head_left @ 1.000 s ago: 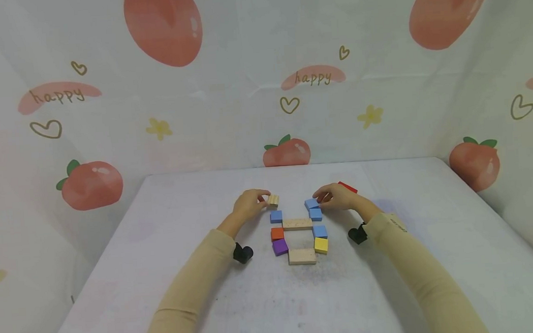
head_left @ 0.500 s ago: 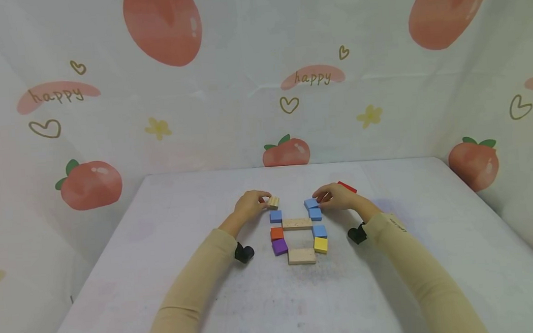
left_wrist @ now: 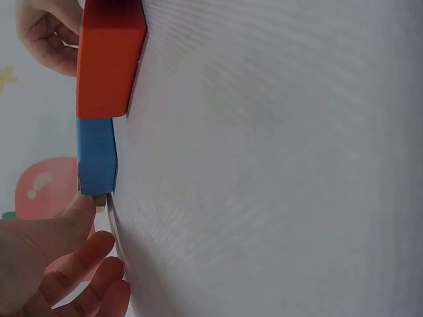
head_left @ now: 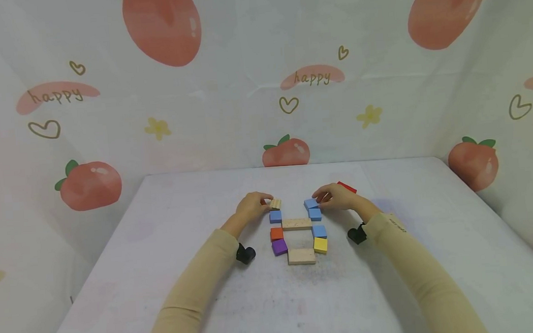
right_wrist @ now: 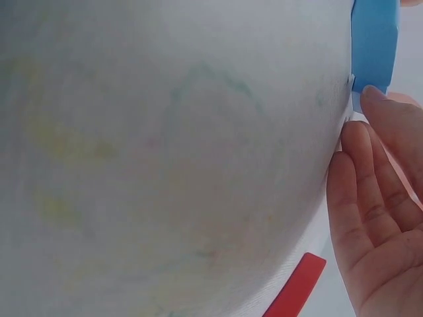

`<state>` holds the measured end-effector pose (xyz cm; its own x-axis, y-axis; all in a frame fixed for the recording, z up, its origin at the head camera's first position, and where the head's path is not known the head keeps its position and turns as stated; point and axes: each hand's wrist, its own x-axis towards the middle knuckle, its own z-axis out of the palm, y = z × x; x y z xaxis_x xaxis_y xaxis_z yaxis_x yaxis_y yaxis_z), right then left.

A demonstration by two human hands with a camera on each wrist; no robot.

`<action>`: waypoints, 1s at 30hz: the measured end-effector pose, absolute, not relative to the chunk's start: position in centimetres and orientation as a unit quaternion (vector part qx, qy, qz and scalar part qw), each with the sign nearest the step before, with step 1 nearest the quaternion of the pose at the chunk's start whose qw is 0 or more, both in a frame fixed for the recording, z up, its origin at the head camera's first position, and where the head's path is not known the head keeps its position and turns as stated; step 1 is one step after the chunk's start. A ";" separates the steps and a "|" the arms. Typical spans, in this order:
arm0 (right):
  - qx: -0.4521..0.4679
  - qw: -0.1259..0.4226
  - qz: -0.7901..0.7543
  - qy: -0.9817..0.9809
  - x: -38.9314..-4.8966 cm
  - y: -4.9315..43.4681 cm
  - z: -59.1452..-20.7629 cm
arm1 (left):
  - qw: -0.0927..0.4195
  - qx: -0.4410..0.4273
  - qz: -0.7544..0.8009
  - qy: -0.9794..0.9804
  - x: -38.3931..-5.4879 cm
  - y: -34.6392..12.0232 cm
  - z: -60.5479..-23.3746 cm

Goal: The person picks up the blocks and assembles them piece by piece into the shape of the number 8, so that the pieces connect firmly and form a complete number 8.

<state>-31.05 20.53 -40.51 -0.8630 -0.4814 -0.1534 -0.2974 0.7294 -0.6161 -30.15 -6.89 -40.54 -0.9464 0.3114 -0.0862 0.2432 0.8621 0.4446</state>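
In the head view my left hand (head_left: pixel 251 206) pinches a striped natural-wood block (head_left: pixel 275 204) between thumb and forefinger. That block stands just behind a blue block (head_left: pixel 275 217); the left wrist view shows only a sliver of it past the blue block (left_wrist: pixel 98 158). My right hand (head_left: pixel 337 197) holds the rearmost blue block (head_left: pixel 311 204) on the right by thumb and forefinger. It sits slightly turned, against another blue block (head_left: pixel 315 214). In the right wrist view the thumb (right_wrist: pixel 375 99) rests on the blue block's edge, the forefinger's grip partly hidden.
Nearer lie an orange-red block (head_left: pixel 277 234), a purple block (head_left: pixel 279 247), a blue block (head_left: pixel 319 231) and a yellow block (head_left: pixel 320 245). Two flat wooden planks (head_left: pixel 297 224) lie crosswise between the columns. A red block (head_left: pixel 347 187) lies behind the right hand on the white table (head_left: pixel 211 312).
My left hand has brought the striped wooden block slightly toward me and to the right, close behind the left blue block. The right hand has stayed almost still.
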 end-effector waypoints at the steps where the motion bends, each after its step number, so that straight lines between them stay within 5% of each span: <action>1: -0.213 0.153 -0.299 0.917 -31.0 20.5 -40.5 | 0.078 0.145 0.219 0.962 -30.1 -6.9 -40.6; 30: -0.220 0.154 -0.304 0.914 -31.1 20.6 -40.6 | 0.086 0.151 0.214 0.961 -29.8 -6.8 -40.4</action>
